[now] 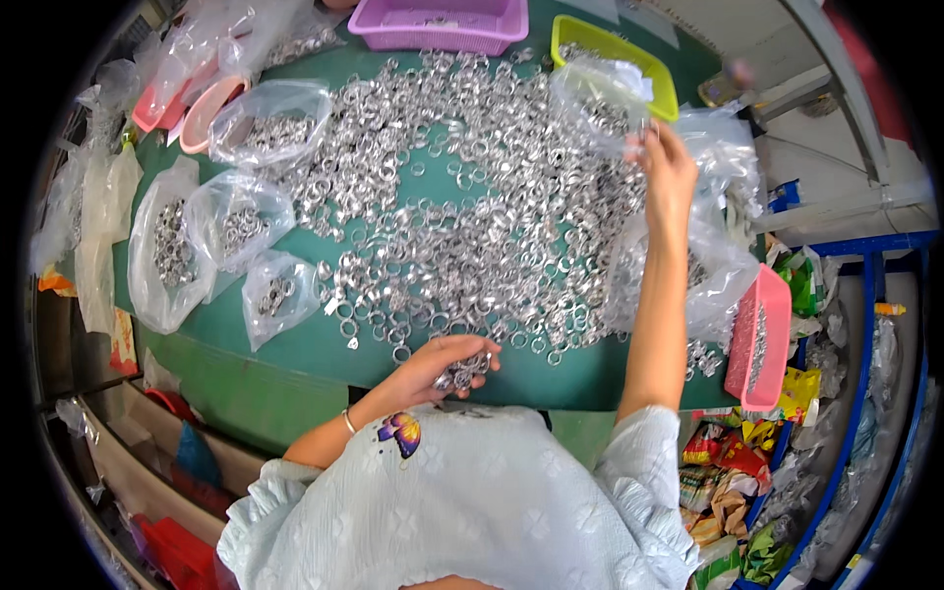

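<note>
Two hands [433,366] [669,172], rings [482,246] (beyond counting)

**Straight down from your head**

You wear this camera on your head, the left of a side-by-side pair, and it looks down and ahead over the desk [320,369]. Its picture is upright and unmirrored, so your left is its left. Your shirt [442,482] sits closest, filling the lower middle; your left hand [447,366] comes in just beyond it, and your right hand [669,167] lies farther out. The fisheye reaches wide: up to the purple basket [438,39] at the top border, out to the blue rack [869,324] on your right. Straight edges bend toward the rim, and black corners surround your rounded view.
</note>
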